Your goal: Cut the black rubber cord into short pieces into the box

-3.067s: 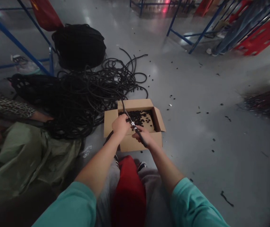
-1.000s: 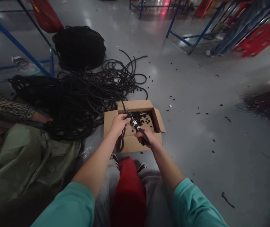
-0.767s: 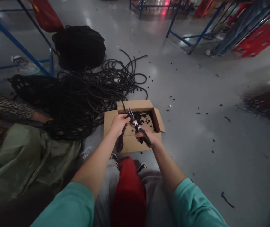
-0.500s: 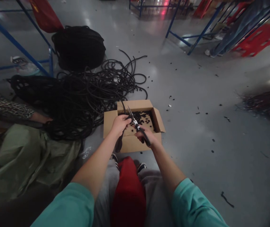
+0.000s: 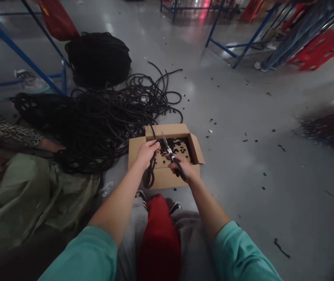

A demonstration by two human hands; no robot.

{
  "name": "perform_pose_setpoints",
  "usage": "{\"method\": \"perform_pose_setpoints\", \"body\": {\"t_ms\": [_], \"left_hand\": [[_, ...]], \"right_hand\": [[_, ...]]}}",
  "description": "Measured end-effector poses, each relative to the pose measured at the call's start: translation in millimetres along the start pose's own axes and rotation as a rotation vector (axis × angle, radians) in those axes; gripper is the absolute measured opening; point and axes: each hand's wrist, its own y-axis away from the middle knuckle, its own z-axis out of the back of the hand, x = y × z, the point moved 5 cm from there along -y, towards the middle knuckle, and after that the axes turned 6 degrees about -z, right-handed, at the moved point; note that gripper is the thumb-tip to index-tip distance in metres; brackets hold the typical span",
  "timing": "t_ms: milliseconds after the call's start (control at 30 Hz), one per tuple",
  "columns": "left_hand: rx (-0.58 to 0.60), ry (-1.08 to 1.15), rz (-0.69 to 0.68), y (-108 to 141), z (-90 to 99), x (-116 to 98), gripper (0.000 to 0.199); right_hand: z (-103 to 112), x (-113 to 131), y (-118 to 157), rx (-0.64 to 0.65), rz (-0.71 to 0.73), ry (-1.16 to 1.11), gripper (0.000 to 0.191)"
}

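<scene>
My left hand [image 5: 148,153] is closed on a black cord [image 5: 151,175], whose slack hangs in a loop below my fingers. In my right hand [image 5: 183,167] is a pair of scissors [image 5: 173,157] with black handles and long thin blades pointing up and away. The blades stand a little to the right of my left fingers, apart from them. Both hands are over an open cardboard box [image 5: 167,177]. Small black cut pieces [image 5: 181,149] lie scattered on its bottom. From the left hand the cord runs back over the far flap toward the pile.
A tangled pile of black cord [image 5: 96,117] covers the floor left of the box, with a large black coil [image 5: 99,58] behind it. Another person's arm [image 5: 49,145] is at left beside a green cloth [image 5: 38,191]. Blue metal frames [image 5: 228,48] stand farther back.
The scissors have moved slightly right, away from my left fingers, and their blades look closer together. My left hand has shifted a little left, and the hanging cord loop shows more plainly.
</scene>
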Motion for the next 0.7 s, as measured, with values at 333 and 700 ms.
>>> {"method": "perform_pose_setpoints", "body": {"t_ms": [333, 700], "left_hand": [[-0.058, 0.112, -0.085, 0, 5.8, -12, 0.02], [-0.056, 0.019, -0.063, 0, 9.3, -7, 0.021]], "right_hand": [[-5, 2, 3, 0.133, 0.034, 0.037, 0.061], [-1, -4, -3, 0.154, 0.037, 0.156, 0.062]]}}
